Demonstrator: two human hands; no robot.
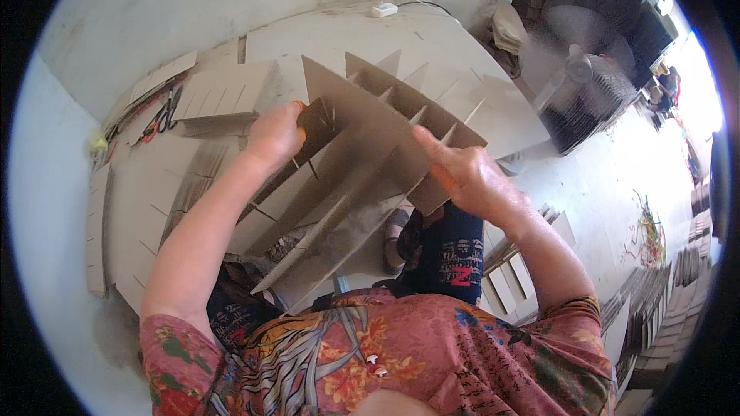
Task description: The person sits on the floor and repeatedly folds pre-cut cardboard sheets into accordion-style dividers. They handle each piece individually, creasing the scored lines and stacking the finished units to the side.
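A grey-brown cardboard divider grid (362, 127), made of slotted strips crossing one another, is held up tilted in front of me above the table and my lap. My left hand (276, 137) grips its left side, fingers curled round a strip. At the right side, my right hand (466, 177) pinches the grid, thumb on top and the other fingers partly hidden under it. Something orange covers fingertips on both hands. Several strips stick out of the grid toward my lap, slightly blurred.
On the white table (324, 27) lie a stack of slotted cardboard strips (227, 91), scissors (163, 117) and a white plug block (383, 10). A fan (578, 69) stands at the right. More cardboard strips (512, 281) are stacked beside my right leg, and bundles (671, 300) line the floor.
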